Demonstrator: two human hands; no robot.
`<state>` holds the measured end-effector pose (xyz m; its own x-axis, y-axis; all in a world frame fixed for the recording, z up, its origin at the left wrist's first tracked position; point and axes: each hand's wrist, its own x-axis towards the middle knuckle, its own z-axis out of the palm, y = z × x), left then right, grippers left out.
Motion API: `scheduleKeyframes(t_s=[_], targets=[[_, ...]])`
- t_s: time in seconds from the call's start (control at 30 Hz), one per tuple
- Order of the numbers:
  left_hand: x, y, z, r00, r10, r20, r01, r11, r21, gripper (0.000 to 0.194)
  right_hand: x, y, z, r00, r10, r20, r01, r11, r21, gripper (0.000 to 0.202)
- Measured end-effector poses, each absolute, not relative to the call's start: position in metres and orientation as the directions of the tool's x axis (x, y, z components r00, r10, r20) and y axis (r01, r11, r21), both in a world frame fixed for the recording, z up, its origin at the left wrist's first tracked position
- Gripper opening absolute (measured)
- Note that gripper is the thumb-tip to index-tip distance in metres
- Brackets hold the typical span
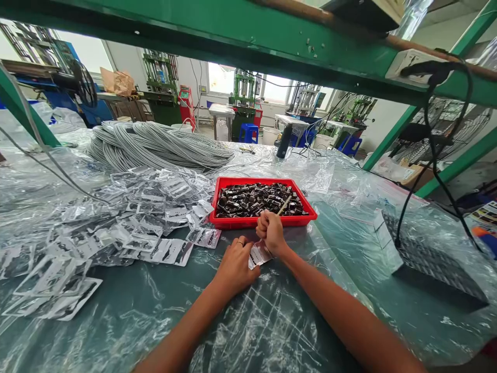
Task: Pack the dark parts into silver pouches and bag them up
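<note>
A small silver packet [259, 254] lies on the plastic-covered table in front of the red tray. My left hand [236, 265] rests on its left side, the thumb and fingers gripping it. Closed in a fist, my right hand [272, 231] holds a thin, light-coloured stick [284, 204] that points up and to the right. This hand is at the packet's upper right, by the tray's front rim. The red tray [233, 223] is full of small black and metallic pieces [256, 199]. What the stick's lower end touches is hidden by the fist.
Many flat silver packets [155, 223] are heaped to the left. Behind them lies a large coil of grey cable [155, 145]. At right, a dark ridged box-shaped object [435, 274] has a black cord [430, 150] hanging over it. A green beam [217, 46] crosses overhead.
</note>
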<state>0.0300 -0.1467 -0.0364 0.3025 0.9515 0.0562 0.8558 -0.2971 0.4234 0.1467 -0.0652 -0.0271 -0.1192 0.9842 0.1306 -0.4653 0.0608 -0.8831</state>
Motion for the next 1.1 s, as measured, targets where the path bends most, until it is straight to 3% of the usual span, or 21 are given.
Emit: scheduleKeyframes(t_s=[0.17,0.3,0.43,0.5,0.6,0.7,0.8,0.9,1.0,1.1], targets=[[0.027,-0.145,-0.042,0.292,0.95,0.114,0.821,-0.31,0.48,0.03,0.138,-0.087,-0.036,-0.208,0.961,0.183,-0.465,0.067,-0.883,0.047],[0.028,-0.146,-0.046,0.287,0.948,0.135,0.803,-0.315,0.506,0.03,0.156,-0.111,-0.037,-0.333,0.936,0.111,-0.424,-0.044,-0.905,0.049],[0.028,-0.148,-0.046,0.266,0.948,0.173,0.773,-0.318,0.549,0.039,0.188,-0.116,-0.028,-0.282,0.958,0.043,-0.422,-0.084,-0.902,0.048],[0.024,-0.151,-0.042,0.233,0.958,0.164,0.704,-0.283,0.652,0.042,0.21,-0.114,-0.024,-0.236,0.971,-0.033,-0.266,-0.097,-0.959,0.042],[0.014,-0.153,-0.038,0.197,0.975,0.103,0.447,-0.183,0.875,0.047,0.245,-0.116,-0.022,-0.169,0.981,-0.099,0.291,-0.046,-0.956,0.023],[0.011,-0.147,-0.034,0.115,0.989,0.096,0.204,-0.118,0.972,0.049,0.258,-0.126,-0.025,-0.066,0.969,0.238,0.692,0.216,-0.689,0.026],[0.023,-0.131,-0.027,-0.032,0.99,0.136,0.13,-0.13,0.983,0.054,0.233,-0.13,-0.02,-0.199,0.801,0.565,0.756,0.492,-0.431,0.035],[0.041,-0.106,-0.014,-0.198,0.96,0.198,0.067,-0.188,0.98,0.051,0.188,-0.113,-0.004,-0.3,0.695,0.653,0.743,0.599,-0.297,0.041],[0.05,-0.075,0.001,-0.324,0.911,0.256,0.047,-0.255,0.966,0.048,0.154,-0.076,0.011,-0.243,0.712,0.659,0.741,0.575,-0.347,0.044],[0.042,-0.044,0.015,-0.297,0.893,0.338,0.136,-0.311,0.941,0.04,0.143,-0.037,0.02,-0.144,0.772,0.619,0.619,0.558,-0.552,0.034]])
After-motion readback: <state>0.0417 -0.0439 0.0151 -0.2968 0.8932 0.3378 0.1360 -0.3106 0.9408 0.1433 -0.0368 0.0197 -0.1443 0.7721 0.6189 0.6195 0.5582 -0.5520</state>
